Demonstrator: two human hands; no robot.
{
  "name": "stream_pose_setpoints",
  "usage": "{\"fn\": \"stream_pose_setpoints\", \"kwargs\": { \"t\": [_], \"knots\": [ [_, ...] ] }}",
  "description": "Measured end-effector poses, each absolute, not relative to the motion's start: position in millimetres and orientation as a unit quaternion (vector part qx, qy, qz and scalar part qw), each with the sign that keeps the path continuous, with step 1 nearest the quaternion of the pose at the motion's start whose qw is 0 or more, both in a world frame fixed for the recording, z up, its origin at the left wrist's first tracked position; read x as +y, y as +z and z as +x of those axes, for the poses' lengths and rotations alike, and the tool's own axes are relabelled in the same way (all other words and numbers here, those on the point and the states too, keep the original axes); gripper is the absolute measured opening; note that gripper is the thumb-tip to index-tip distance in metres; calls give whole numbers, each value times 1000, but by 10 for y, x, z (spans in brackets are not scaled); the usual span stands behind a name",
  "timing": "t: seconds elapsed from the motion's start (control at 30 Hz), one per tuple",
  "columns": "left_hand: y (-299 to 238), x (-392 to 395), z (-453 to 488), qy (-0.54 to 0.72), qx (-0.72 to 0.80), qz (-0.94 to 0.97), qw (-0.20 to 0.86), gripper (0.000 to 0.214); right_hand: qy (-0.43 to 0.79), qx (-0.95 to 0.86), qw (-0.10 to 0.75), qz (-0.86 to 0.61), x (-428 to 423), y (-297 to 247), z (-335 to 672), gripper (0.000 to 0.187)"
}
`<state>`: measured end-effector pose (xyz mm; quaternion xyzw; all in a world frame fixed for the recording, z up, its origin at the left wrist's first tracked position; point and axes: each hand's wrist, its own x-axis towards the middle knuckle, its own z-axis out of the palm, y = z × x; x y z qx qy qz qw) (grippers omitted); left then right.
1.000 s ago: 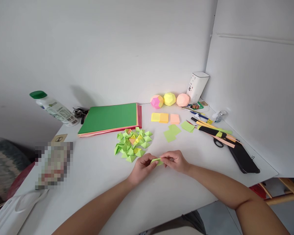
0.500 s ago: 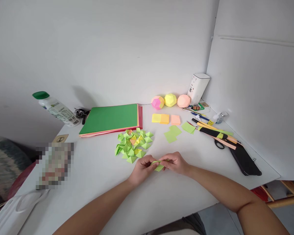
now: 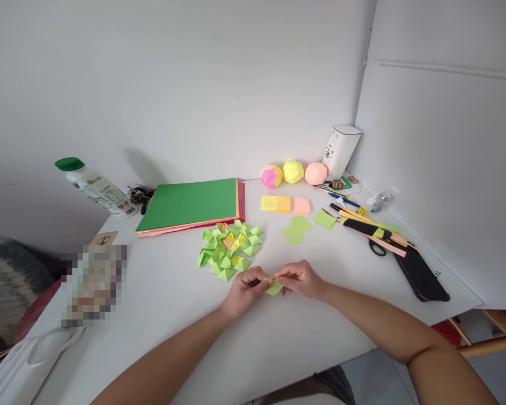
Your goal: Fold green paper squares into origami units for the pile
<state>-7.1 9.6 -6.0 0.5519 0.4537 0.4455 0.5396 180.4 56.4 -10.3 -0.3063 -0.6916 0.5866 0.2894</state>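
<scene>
Near the front of the white table (image 3: 172,304), the left hand (image 3: 244,289) and right hand (image 3: 301,279) pinch 1 green paper piece (image 3: 274,289) between closed fingertips, just above the surface. Capped bottle (image 3: 96,188) at the left edge, contents not discernible. Pile of folded pieces (image 3: 230,247) just behind the hands. Bare tabletop lies to their left, with white walls behind.

Matt paper piece (image 3: 274,288) — smooth table (image 3: 185,304)

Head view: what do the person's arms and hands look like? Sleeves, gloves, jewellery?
Left hand and right hand are bare: no gloves, no watch or bracelet. Left forearm and right forearm bare to the frame edge, no sleeves showing. Rings too small to tell.
</scene>
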Motion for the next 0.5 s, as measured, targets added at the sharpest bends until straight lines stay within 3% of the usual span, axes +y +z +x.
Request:
{"fn": "stream_pose_setpoints", "kwargs": {
  "t": [0.5],
  "knots": [
    [-101, 87, -47, 454, 481, 545, 515, 27, 603, -673, 270, -334, 558, -87, 1778, 30]
  ]
}}
